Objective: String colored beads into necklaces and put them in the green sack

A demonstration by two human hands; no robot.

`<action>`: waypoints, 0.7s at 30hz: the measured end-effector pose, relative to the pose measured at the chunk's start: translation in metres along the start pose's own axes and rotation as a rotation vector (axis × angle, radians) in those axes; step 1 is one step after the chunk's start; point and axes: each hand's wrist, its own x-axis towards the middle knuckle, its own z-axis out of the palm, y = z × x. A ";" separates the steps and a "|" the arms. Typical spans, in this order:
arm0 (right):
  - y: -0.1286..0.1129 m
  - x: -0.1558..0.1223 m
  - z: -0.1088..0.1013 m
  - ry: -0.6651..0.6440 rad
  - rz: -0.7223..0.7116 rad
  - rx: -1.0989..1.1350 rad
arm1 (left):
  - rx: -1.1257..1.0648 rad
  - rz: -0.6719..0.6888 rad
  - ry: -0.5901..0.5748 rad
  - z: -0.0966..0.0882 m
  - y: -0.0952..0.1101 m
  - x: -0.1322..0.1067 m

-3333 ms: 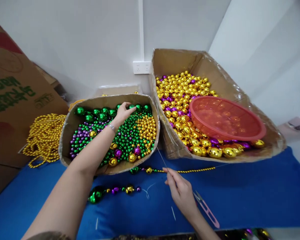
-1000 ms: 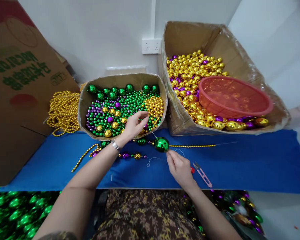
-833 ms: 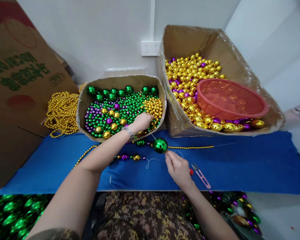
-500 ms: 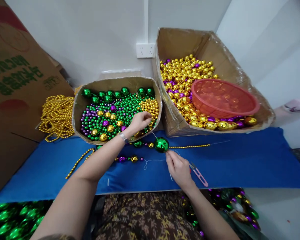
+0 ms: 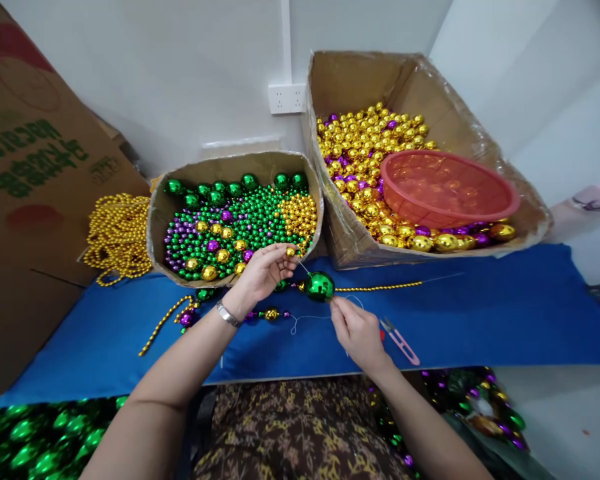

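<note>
My left hand (image 5: 267, 272), wearing a watch, pinches a small gold bead (image 5: 290, 252) at its fingertips, just over the front rim of the bead box. My right hand (image 5: 357, 331) is closed at the lower right edge of a large shiny green bead (image 5: 319, 287). From that bead's upper left a thin pale needle or thread points toward the gold bead. Behind and beneath lies a beaded strand with a gold section (image 5: 380, 287). A shorter strand with a gold ball (image 5: 271, 313) ends in a white thread loop on the blue cloth (image 5: 480, 320).
A cardboard box (image 5: 153, 233) of green, purple and gold beads stands ahead. Right of it, a larger carton (image 5: 350, 250) holds gold and purple balls and a red basket (image 5: 450, 220). Pink thread snips (image 5: 403, 343) lie by my right hand. Gold bead strings (image 5: 117, 233) are heaped left.
My left hand has come out of the bead box, back toward me, with a small gold bead. My right hand still holds the large green bead in nearly the same place.
</note>
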 end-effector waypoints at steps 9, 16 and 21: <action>0.004 -0.001 0.004 0.007 -0.052 -0.126 | 0.253 0.124 -0.005 0.001 -0.007 -0.010; 0.011 -0.015 0.016 -0.123 0.059 0.059 | 0.540 0.189 -0.044 0.001 -0.030 -0.030; 0.026 -0.037 0.037 -0.219 0.095 0.070 | 0.648 0.213 -0.024 -0.010 -0.061 -0.038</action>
